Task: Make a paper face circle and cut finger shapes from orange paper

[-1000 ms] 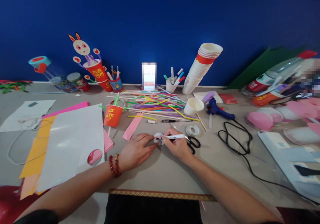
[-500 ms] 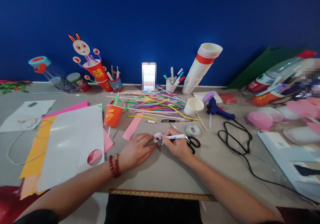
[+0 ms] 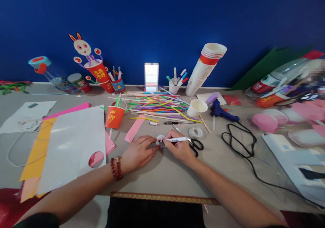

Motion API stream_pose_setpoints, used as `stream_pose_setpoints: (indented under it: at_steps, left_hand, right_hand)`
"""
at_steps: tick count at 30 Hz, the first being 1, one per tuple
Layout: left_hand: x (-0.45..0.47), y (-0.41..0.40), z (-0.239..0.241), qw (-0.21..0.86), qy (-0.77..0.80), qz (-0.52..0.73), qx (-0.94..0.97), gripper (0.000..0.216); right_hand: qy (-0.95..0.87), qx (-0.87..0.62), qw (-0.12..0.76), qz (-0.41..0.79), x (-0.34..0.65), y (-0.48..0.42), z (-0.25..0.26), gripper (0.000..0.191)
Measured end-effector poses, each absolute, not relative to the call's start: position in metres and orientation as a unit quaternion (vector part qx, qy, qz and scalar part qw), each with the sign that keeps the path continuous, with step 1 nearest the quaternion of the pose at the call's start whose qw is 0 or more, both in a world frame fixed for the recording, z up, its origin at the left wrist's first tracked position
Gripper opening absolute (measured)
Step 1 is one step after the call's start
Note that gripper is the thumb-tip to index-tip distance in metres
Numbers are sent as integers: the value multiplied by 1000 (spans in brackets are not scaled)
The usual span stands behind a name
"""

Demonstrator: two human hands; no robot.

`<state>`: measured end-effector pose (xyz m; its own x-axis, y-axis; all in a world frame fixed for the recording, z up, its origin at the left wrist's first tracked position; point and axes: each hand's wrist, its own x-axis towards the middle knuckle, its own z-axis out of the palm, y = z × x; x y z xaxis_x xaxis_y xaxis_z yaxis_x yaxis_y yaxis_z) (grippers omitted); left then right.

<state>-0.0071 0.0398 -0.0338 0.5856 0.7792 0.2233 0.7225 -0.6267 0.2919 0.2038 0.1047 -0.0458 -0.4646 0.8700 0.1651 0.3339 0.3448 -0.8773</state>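
My right hand (image 3: 179, 146) grips a white marker (image 3: 179, 139), its dark tip on a small round white paper piece (image 3: 160, 138) with pink on it. My left hand (image 3: 138, 153) lies flat on the table, fingers stretched out, the fingertips at the left edge of that paper. It wears a red bead bracelet. Partly under my right hand are black-handled scissors (image 3: 196, 146), beside a roll of clear tape (image 3: 195, 132). The marker's white cap (image 3: 153, 123) lies beyond the hands, near a black pen (image 3: 175, 122) and a pink paper strip (image 3: 135, 129).
Colourful pipe cleaners (image 3: 157, 106) spread behind. A red paper cup (image 3: 115, 117), white cup (image 3: 196, 107), tilted cup stack (image 3: 205, 68) and marker cup (image 3: 174, 85) stand around them. Right are a blue glue gun (image 3: 219, 110) and its cord; left, a white sheet (image 3: 76, 140) over coloured paper.
The marker has shifted very slightly in my right hand, its tip still at the round paper. My left hand has stayed in place.
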Motion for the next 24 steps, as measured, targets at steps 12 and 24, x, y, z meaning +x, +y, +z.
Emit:
stream_pose_setpoints:
  at_steps: [12,24]
  left_hand:
    - [-7,40,-32,86,425,159,887,30]
    - [-6,40,-32,84,424,161,888,31]
  right_hand:
    - [-760,-401,319,400,204,105,-47,13]
    - [-753,-403,325,406,205,105,-46,15]
